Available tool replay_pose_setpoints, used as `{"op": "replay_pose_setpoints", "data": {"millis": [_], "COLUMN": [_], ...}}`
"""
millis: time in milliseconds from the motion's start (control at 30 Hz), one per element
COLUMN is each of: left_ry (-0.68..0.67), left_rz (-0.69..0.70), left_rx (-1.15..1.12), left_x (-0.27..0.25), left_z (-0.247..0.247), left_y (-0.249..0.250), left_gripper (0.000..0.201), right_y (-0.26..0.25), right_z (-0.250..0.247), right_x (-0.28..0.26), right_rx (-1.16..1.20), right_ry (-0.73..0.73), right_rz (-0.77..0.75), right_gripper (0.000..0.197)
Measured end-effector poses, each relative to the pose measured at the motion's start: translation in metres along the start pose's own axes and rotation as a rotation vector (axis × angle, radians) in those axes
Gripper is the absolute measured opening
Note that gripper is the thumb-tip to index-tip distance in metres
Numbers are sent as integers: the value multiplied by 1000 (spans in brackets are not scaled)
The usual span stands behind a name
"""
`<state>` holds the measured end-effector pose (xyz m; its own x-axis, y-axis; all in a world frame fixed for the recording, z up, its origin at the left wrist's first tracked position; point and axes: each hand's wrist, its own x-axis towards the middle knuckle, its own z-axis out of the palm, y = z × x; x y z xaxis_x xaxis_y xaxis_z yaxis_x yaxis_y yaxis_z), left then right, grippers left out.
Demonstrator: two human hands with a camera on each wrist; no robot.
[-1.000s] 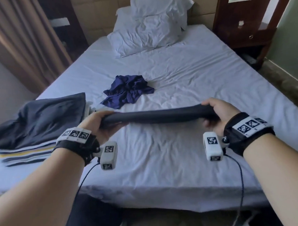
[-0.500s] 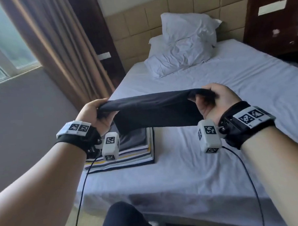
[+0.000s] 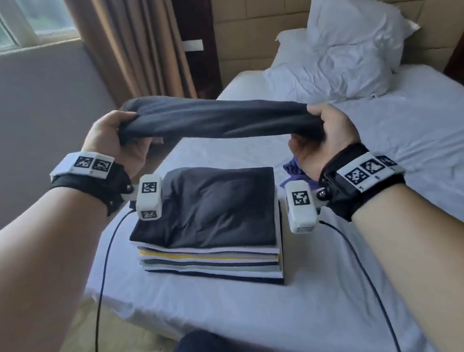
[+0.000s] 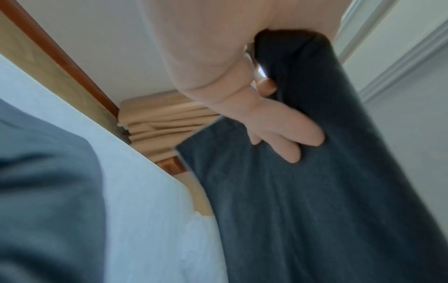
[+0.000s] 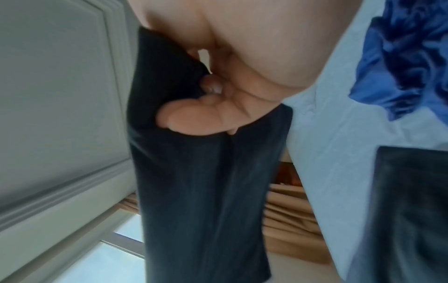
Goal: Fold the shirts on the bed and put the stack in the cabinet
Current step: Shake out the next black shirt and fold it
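The left hand [image 3: 117, 139] and the right hand [image 3: 323, 137] hold a folded dark shirt [image 3: 217, 118] up in the air, one hand at each end. The shirt hangs flat between them, above the stack of folded shirts [image 3: 209, 230] and not touching it.

In the left wrist view, the left fingers [image 4: 288, 137] bend under the cloth and press up on it. The head view shows the thumb on top, so the hand pinches that end. In the right wrist view, the right fingers [image 5: 194, 116] curl tight into the cloth and grip it.

The stack sits on the white bed [image 3: 258, 307], near its corner. A dark shirt lies on top, with striped ones under it. A crumpled blue shirt [image 5: 407, 57] lies on the sheet just beside the stack, partly hidden behind the right wrist. Two white pillows [image 3: 340, 59] sit at the head of the bed.
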<state>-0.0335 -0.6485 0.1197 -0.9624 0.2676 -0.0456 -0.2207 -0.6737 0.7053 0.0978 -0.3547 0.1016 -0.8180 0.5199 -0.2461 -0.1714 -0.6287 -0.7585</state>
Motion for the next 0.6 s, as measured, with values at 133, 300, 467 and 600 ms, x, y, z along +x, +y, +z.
{"op": "replay_pose_setpoints", "data": {"millis": [133,300,467,600], "left_ry": [291,467,434,440], "left_rz": [-171,-300,-231,-236], "left_rx": [310,489,469,609], "left_x": [16,8,3,-8], "left_z": [-102,-184,-181,-180], "left_y": [-28,-68,-62,-63], "left_gripper": [31,37,26,27], "right_y": [84,150,146,152], "right_z": [-21,-62,-68,-81], "right_x": [29,26,24,33], "right_rx": [-200,-340,-451,-739], "right_ry": [80,162,190,176], "right_rz": [165,250,118,99], "right_gripper": [8,4,9,14]}}
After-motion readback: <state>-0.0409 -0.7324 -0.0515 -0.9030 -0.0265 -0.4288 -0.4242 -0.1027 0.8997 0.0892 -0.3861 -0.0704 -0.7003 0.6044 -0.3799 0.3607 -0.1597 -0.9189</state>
